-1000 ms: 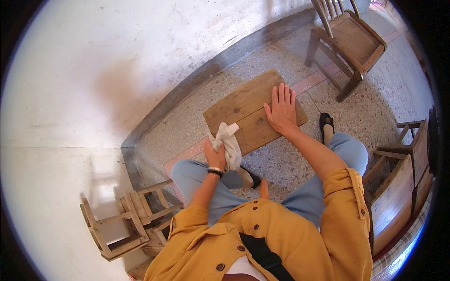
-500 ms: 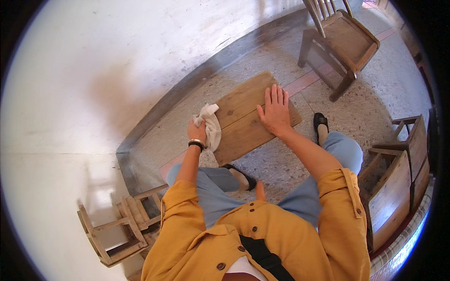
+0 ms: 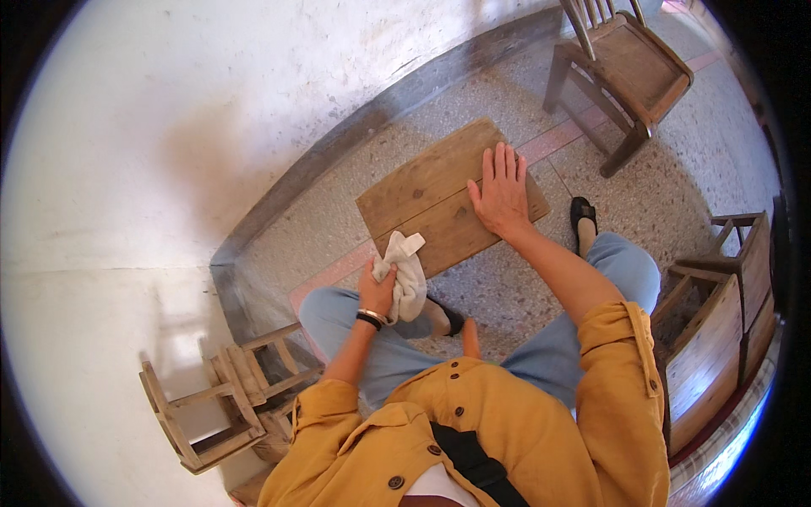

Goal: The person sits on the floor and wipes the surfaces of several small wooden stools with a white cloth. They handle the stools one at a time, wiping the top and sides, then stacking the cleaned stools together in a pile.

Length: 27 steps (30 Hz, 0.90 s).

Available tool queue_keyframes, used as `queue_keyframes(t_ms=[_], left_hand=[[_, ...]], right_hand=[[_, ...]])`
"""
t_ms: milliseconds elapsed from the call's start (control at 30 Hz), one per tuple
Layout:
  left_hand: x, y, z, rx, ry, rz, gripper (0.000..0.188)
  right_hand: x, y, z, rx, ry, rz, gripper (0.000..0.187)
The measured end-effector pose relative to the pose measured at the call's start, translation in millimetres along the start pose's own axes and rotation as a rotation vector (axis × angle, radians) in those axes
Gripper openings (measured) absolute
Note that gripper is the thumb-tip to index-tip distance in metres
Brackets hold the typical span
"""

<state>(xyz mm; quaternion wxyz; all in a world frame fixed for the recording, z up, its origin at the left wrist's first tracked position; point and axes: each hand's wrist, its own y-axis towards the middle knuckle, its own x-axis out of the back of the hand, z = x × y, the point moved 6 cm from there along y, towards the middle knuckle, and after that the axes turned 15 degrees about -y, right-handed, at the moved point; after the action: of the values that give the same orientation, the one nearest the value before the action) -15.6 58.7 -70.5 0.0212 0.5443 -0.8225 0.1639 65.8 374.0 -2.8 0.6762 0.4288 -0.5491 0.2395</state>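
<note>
A wooden stool (image 3: 429,195) with a plank top is in front of me, between my feet and the wall. My left hand (image 3: 377,289) is closed round a whitish cloth (image 3: 407,272), which hangs at the near left corner of the stool top. Part of the cloth lies over that edge, though I cannot tell how firmly it touches. My right hand (image 3: 502,193) lies flat on the right part of the top, fingers stretched out and pointing away from me. The legs of the stool are hidden beneath its top.
A wooden chair (image 3: 632,68) stands at the far right. Wooden stools (image 3: 706,346) lie on their sides at the right, and more wooden stools (image 3: 211,406) are stacked at the lower left. A white wall (image 3: 169,152) with a dark grey base strip (image 3: 338,148) runs along the left.
My left hand has drawn the cloth from the left edge of the top toward me and slightly right. My right hand stays on the top, which appears slightly shifted in view.
</note>
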Motion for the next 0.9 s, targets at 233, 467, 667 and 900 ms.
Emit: queue_keyframes(t_ms=[233,467,667,900], left_hand=[[10.7,109.3,-45.3,-0.196,0.29,-0.234,0.053],[0.0,91.3,-59.7,-0.266,0.338,-0.244,0.05],[-0.5,-13.0,-24.9,-0.181,0.306,-0.079,0.052],[-16.5,-33.5,-184.5,-0.727,0.343,-0.179,0.052]], right_hand=[[-4.6,0.4,2.9,0.005,0.022,0.024,0.064],[-3.8,2.0,1.1,0.0,0.03,0.015,0.064],[-1.2,1.7,-0.4,-0.003,0.021,0.01,0.063],[-1.3,-0.3,-3.7,-0.007,0.004,-0.019,0.063]])
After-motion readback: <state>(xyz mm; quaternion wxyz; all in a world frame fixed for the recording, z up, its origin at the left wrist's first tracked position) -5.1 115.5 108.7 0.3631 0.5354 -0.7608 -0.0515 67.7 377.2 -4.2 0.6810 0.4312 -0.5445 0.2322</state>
